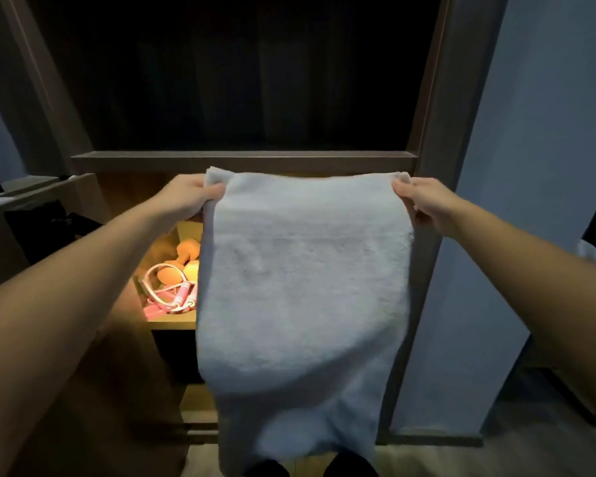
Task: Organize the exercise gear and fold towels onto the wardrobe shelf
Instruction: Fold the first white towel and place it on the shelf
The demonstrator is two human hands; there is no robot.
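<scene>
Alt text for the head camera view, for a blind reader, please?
A left hand and right hand hold a white towel by its top corners before a wardrobe. Orange dumbbells and a pink jump rope lie on the lit shelf behind.

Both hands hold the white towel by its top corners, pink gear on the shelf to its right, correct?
No: the head view shows the pink gear left of the towel. The left hand and right hand do hold its top corners.
</scene>
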